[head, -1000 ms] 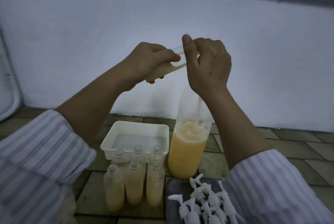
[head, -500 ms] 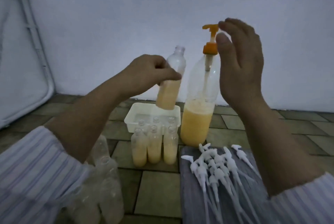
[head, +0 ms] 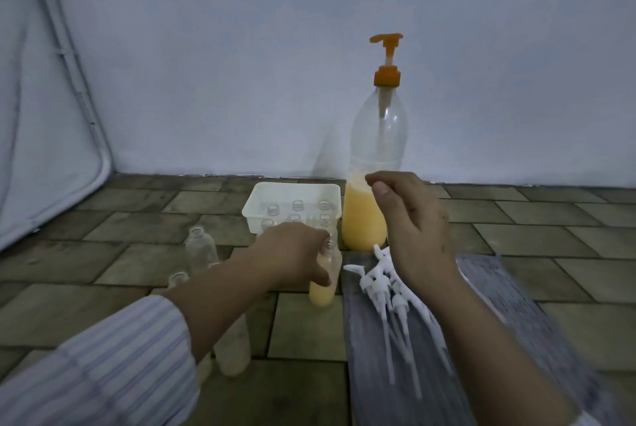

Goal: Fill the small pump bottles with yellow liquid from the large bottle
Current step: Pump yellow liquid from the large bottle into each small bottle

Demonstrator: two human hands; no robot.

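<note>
One yellow-filled small bottle [head: 323, 283] in left hand [head: 292, 253].

Left hand [head: 296, 253] gripping, right hand [head: 413, 219] loose.

- The left hand [head: 296, 250] is gripping an upright small clear plastic bottle of yellow liquid [head: 323, 283] on the tiled floor [head: 144, 264].
- The right hand [head: 413, 226] is hovering, loosely curled, over white plastic pump heads [head: 389, 284] beside the large clear orange-pump bottle [head: 373, 185].
</note>
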